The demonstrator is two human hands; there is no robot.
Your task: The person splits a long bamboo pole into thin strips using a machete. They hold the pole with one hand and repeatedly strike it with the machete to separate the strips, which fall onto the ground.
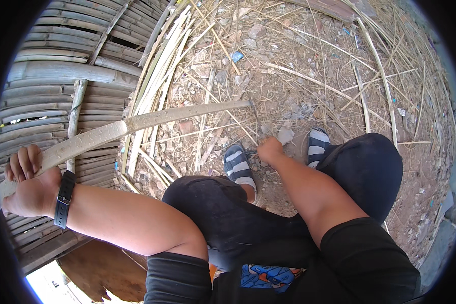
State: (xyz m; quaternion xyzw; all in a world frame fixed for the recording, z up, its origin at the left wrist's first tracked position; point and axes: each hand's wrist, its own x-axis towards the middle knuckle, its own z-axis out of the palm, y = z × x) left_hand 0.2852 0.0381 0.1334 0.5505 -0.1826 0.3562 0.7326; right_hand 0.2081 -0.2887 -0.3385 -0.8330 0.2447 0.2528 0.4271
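My left hand [31,183], with a black watch strap at its wrist, is closed round the near end of a long, pale split-bamboo strip [157,119]. The strip slants up and to the right, and its far end lies over the littered ground. Low between my feet, my right hand [270,151] is closed in a fist. From it a thin, dark, blade-like tool [258,123] runs up to the strip's far end. Seen nearly edge-on, its exact kind is unclear, and its handle is hidden in the fist.
A bamboo-slat wall [40,114] stands on the left. Beside it lies a bundle of pale bamboo splits [159,76]. Loose strips, straw and stones cover the ground [294,61]. My feet in striped socks and sandals [236,163] flank the right hand.
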